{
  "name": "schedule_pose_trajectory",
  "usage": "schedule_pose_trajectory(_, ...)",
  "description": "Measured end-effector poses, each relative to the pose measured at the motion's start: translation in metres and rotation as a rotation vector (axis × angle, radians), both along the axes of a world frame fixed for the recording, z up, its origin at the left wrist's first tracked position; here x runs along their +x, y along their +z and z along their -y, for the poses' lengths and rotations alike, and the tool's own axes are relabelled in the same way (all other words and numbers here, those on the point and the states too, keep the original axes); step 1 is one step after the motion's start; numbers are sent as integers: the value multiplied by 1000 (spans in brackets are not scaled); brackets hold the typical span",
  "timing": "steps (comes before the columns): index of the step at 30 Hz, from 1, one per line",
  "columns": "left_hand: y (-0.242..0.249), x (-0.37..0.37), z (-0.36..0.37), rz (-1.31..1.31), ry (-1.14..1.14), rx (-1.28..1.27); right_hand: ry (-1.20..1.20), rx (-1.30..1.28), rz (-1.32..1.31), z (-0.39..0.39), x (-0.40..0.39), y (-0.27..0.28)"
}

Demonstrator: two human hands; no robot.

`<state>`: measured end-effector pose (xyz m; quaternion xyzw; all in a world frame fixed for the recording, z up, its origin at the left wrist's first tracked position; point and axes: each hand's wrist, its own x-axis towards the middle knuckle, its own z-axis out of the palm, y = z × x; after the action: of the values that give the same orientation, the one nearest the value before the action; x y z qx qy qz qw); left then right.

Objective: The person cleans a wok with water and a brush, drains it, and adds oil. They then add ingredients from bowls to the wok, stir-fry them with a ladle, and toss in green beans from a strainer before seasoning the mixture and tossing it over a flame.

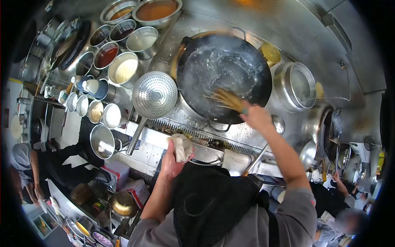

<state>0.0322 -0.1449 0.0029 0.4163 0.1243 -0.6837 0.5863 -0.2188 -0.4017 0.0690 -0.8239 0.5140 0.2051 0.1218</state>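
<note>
My right hand is closed round the handle of a bamboo brush, whose bristles reach into a large black wok. Steam and swirling water show inside the wok. Below and left of it, near the stove's front edge, my left hand grips a folded pale cloth. A perforated ladle lies left of the wok, its handle pointing toward the front edge.
Metal pots of sauces and small bowls stand at the left. A steel pot sits right of the wok. A ladle lies near my right forearm. Other people stand at far left and lower right.
</note>
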Motion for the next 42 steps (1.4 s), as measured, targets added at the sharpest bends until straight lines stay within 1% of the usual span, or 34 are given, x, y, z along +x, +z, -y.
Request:
schedule_pose_trajectory(2, 3, 4, -4, 12, 14, -12, -34, -100, -43, 37, -32, 0)
schedule_pose_trajectory(3, 3, 5, -6, 15, 19, -7, -55, -183, 14, 58, -37, -9)
schedule_pose_trajectory(4, 4, 7, -8, 36, 20, -36, -79, -263, 73, 78, -36, -20)
schedule_pose_trajectory(6, 5, 7, -12, 65, 20, -59, -202, -254, 245, 102, 6, -30)
schedule_pose_trajectory(8, 4, 2, -7, 42, 37, -47, -295, -172, 467, 110, 47, -67)
schedule_pose_trajectory(10, 9, -6, 1, 29, 35, -30, -381, 30, 680, 94, 89, -91)
schedule_pose_trajectory(12, 10, -16, 10, 6, 26, -14, -485, 341, 756, 51, 118, -42)
schedule_pose_trajectory(14, 5, -27, 18, -14, 5, -7, -475, 473, 818, 25, 117, -40)
schedule_pose_trajectory(16, -3, -35, 22, -39, -16, -28, -466, 496, 779, 3, 101, -18)
schedule_pose_trajectory(18, 8, -40, 25, -29, -46, -38, -157, 532, 527, -9, 67, 3)
schedule_pose_trajectory(20, 20, -41, 23, -28, -35, 3, 177, 175, 462, -14, 7, -20)
schedule_pose_trajectory(22, 22, -39, 20, -21, -20, 42, 58, 269, 100, 2, -15, 36)
schedule_pose_trajectory(24, 21, -37, 16, -9, -38, 32, -37, 56, -58, 36, -30, 36)
schedule_pose_trajectory(26, 18, -40, 23, -4, -35, 23, -81, -130, 48, 65, -15, 12)
schedule_pose_trajectory(28, 9, -48, 35, 2, -28, 12, -170, -149, 124, 71, 27, -19)
schedule_pose_trajectory(30, -6, -60, 54, -29, -146, -95, -170, -191, 202, 51, 65, -58)
schedule_pose_trajectory(31, -3, -70, 72, -66, -123, -86, -152, -153, 242, 36, 76, -56)
schedule_pose_trajectory(32, -20, -79, 85, -133, -89, -191, -136, -112, 282, 17, 80, -52)
schedule_pose_trajectory(34, -42, -91, 110, 4, -83, -182, -47, -22, 240, -6, 60, -36)
schedule_pose_trajectory(36, -43, -97, 119, 140, -79, -124, 6, -23, 91, -19, 31, 4)
schedule_pose_trajectory(37, -40, -100, 118, 213, -71, -139, -25, -49, -8, -8, 14, 4)
schedule_pose_trajectory(38, -43, -102, 117, 215, -69, -137, -55, -73, -108, 4, -5, 4)
schedule_pose_trajectory(40, -54, -105, 115, 323, 16, -95, -61, -248, -136, 43, -31, -9)
schedule_pose_trajectory(41, -61, -104, 112, 332, 30, -81, -56, -248, -131, 63, -22, -15)
schedule_pose_trajectory(42, -56, -101, 111, 337, 33, -79, -118, -315, -11, 84, -12, -21)
